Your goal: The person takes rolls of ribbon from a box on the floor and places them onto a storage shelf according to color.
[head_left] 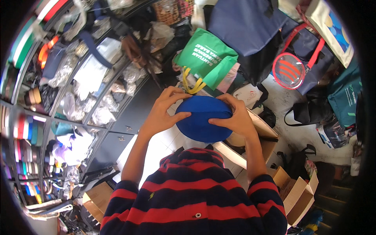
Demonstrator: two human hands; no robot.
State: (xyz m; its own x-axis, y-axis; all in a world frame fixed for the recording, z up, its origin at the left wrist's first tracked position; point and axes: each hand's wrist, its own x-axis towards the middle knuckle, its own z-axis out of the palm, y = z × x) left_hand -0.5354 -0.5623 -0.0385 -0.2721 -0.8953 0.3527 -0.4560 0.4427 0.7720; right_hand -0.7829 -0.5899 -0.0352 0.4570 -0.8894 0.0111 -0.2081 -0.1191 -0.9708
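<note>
Head camera, looking straight down. One round blue fabric piece (203, 118), shaped like a flattened cap or pouch, is held in the air at chest height, above a white tiled floor (166, 139), near the middle of the picture. Two bare hands grip it from opposite sides. The left hand (165, 109) clasps its left edge, thumb across the top face and fingers curled round the far rim. The right hand (235, 115) clasps its right edge the same way, thumb pressing in from the right. Both hands are closed on the fabric, equally near it. The piece is a little wider than it is deep, so its long axis runs left to right, from one hand to the other.

Below the hands is the person's red and navy striped shirt (196, 196). One green tote bag (206, 58) with yellow handles lies just beyond the blue piece. Open cardboard boxes (291, 192) stand at the lower right; I count at least two. Shelves (58, 98) of bagged goods line the left side.
</note>
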